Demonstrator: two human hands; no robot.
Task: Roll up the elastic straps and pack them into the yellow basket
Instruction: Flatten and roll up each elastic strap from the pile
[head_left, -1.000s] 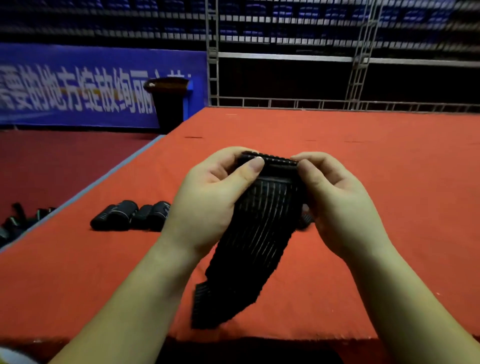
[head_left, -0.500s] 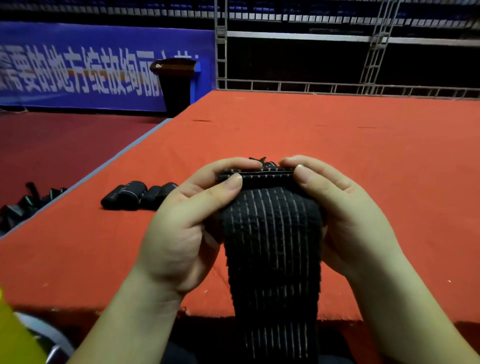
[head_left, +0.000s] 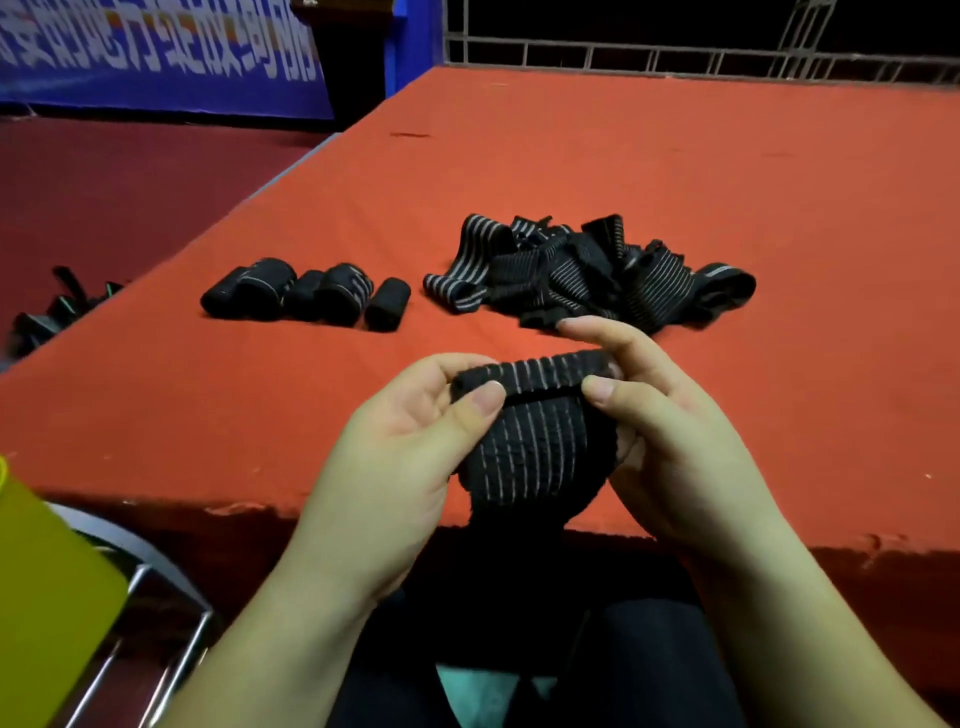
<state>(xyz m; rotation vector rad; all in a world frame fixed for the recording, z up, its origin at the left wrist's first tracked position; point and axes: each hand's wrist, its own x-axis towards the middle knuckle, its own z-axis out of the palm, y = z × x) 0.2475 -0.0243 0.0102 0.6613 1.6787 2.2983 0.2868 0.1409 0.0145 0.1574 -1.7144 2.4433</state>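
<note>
Both hands hold one black elastic strap with grey stripes (head_left: 530, 447) above the front edge of the red platform (head_left: 623, 171). My left hand (head_left: 410, 457) pinches the rolled top end with thumb and fingers, and my right hand (head_left: 670, 441) pinches the other side of that roll. The loose tail hangs down toward my lap. A tangled pile of unrolled straps (head_left: 587, 270) lies just beyond my hands. Several rolled straps (head_left: 306, 293) lie in a row to the left. A corner of the yellow basket (head_left: 47, 592) shows at the bottom left.
A metal chair frame (head_left: 156, 597) stands beside the basket below the platform edge. More dark straps (head_left: 57, 306) lie on the lower maroon floor at the far left. A blue banner (head_left: 156, 57) and a metal railing (head_left: 675, 57) close off the back.
The view has tilted down, bringing the pile of unrolled straps and more of the yellow basket into sight. The hands have kept turning the strap's top end, and the roll is thicker.
</note>
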